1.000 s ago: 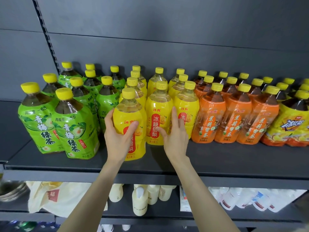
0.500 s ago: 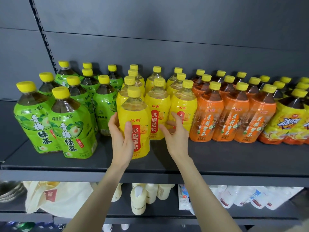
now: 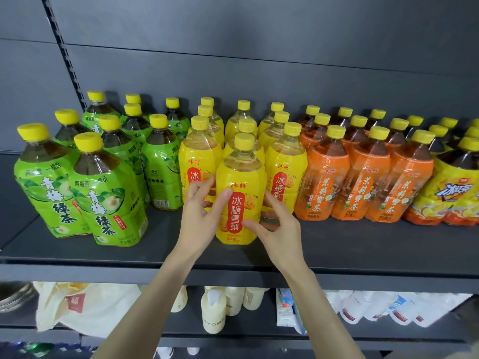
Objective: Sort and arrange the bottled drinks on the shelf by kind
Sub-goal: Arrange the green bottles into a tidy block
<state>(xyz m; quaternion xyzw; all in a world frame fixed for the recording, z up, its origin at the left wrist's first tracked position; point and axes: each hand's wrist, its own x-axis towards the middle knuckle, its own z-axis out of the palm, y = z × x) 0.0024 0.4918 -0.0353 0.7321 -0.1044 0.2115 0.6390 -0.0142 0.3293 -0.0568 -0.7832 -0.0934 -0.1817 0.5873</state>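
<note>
Left hand point(image 3: 198, 221), right hand point(image 3: 278, 230): fingers point(image 3: 270, 204) curled round yellow pear-drink bottle point(image 3: 242, 177) near shelf point(image 3: 363, 251) front edge; keep upright, seat squarely among yellows.

Two bare forearms enter from the lower edge and lean a little toward each other. The left forearm point(image 3: 145, 296) rises from the lower left, the right forearm point(image 3: 321, 307) from the lower right. The left grip point(image 3: 199, 216) holds the yellow bottle point(image 3: 241, 164) on its left side: the thumb point(image 3: 224, 196) lies on the front label and the fingers point(image 3: 204, 183) curl round the side. The right grip point(image 3: 281, 229) holds the same bottle on its right side, with its thumb low on the front and its index finger stretched up along the side. Both wrists are nearly straight.
</note>
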